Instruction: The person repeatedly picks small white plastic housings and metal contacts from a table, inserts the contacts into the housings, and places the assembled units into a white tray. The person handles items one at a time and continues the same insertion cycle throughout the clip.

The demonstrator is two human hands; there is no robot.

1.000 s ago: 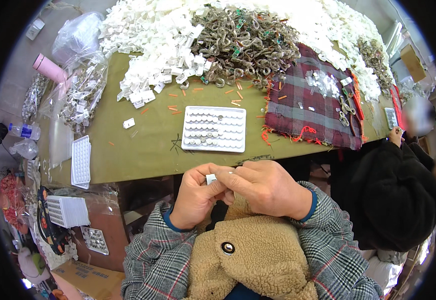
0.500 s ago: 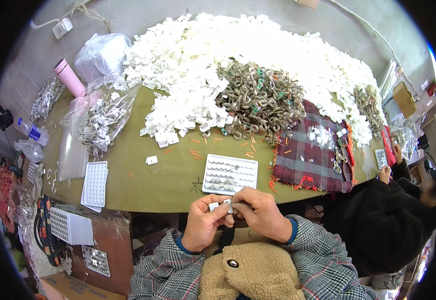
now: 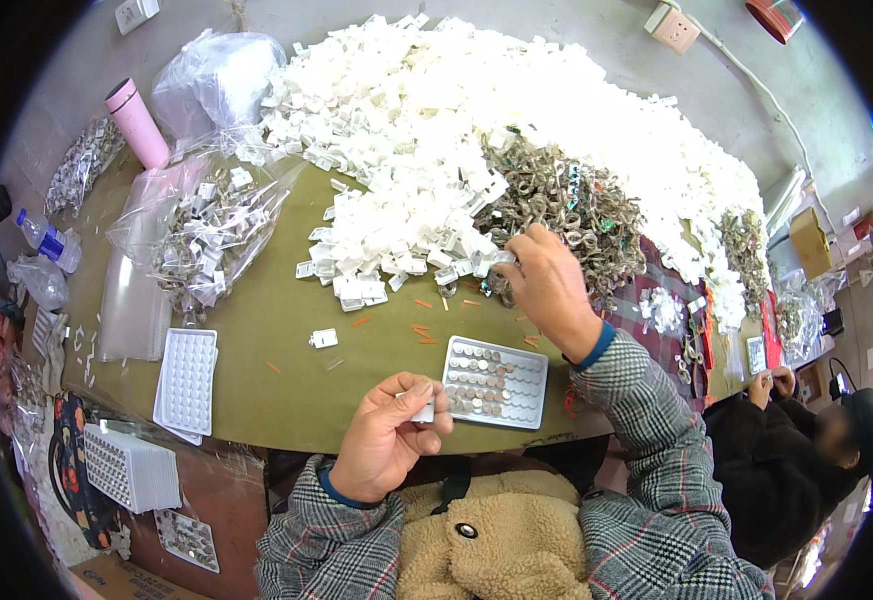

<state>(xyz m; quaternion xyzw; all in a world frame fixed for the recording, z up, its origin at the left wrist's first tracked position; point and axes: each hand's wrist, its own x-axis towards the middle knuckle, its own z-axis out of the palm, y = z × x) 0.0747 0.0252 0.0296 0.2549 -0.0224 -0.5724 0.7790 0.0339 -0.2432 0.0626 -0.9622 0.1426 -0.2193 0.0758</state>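
Note:
My left hand is closed in front of me, pinching a small white plastic case between thumb and fingers. Stretched forward, my right hand is over the border between a heap of white plastic cases and a pile of grey-brown looped pieces. Its fingers are bent together beside the white pieces; what they hold, if anything, is hidden. Between my arms lies a white tray with rows of round hollows, several filled with small silvery discs.
Thin orange strips and a single white case lie on the green tabletop. Empty-looking trays, a filled plastic bag and a pink bottle are leftward. A person in black works at right.
My right hand has left my left hand and reached forward to the piles. The left hand keeps a white case. My view has shifted, so the tray appears farther right.

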